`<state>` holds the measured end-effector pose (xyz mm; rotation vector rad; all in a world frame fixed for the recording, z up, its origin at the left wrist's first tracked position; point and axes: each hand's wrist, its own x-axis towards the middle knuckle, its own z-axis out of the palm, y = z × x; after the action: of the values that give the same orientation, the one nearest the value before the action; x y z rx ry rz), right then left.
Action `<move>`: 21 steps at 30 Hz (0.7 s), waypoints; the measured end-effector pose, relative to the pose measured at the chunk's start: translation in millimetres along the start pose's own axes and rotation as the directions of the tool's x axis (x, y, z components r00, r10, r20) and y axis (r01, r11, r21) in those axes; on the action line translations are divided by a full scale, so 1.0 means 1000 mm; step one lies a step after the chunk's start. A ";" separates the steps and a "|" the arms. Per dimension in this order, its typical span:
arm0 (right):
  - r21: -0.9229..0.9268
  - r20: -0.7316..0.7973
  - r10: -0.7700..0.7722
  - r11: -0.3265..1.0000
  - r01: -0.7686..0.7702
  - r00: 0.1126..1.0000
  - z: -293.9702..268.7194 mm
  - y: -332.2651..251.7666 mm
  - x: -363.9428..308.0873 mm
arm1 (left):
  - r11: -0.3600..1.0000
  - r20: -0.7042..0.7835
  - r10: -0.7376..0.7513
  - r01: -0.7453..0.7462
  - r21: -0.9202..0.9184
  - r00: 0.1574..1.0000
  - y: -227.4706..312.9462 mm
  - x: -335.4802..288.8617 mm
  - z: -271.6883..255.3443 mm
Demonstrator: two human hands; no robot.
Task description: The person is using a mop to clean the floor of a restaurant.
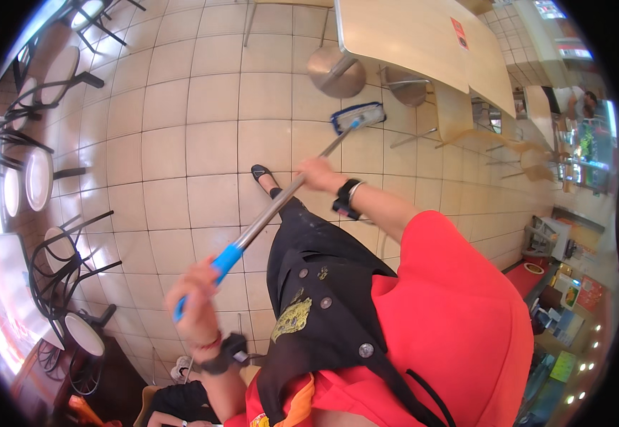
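Observation:
A flat mop with a metal pole (270, 215) slants across the floor before me. My left hand (196, 299) is wrapped round its blue grip (228, 262) at the upper end, slightly blurred. Farther down the pole, my right hand (318, 174) is closed on the bare metal. The mop head (358, 117), pale with a dark blue edge, lies on the tiles beside a round metal table base (336, 72). Both wrists wear dark bands.
A long pale table (409, 35) stands at the far right, with wooden chairs (454, 117) along it. Black-framed chairs with white seats (38, 178) line the left. Another person (181, 402) sits at the lower left. A counter (530, 281) runs on the right.

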<state>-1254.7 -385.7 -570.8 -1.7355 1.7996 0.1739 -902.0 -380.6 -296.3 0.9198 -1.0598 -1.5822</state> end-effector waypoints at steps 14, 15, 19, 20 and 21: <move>0.238 0.170 -0.536 0.837 0.493 0.827 0.043 -0.145 -0.093 | 0.968 -0.522 0.035 -0.158 -0.193 0.852 0.067 -0.216 -0.015; 0.188 0.226 -0.597 0.802 0.567 0.770 0.047 -0.129 -0.088 | 0.962 -0.521 0.029 -0.165 -0.217 0.853 0.052 -0.222 -0.015; 0.002 0.430 -0.533 0.807 0.590 0.728 0.012 -0.062 -0.066 | 0.965 -0.628 -0.065 -0.113 -0.239 0.776 -0.016 -0.221 0.024; -0.055 0.453 -0.508 0.804 0.592 0.733 -0.001 -0.040 -0.059 | 0.963 -0.666 -0.095 -0.103 -0.251 0.740 -0.034 -0.214 0.039; -0.107 0.469 -0.488 0.796 0.596 0.736 -0.013 -0.016 -0.047 | 0.949 -0.657 -0.104 -0.123 -0.291 0.747 -0.053 -0.203 0.053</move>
<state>-1247.2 -353.8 -531.6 -2.1352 0.9271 0.5029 -920.8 -166.2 -315.7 1.1259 -0.2816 -1.1997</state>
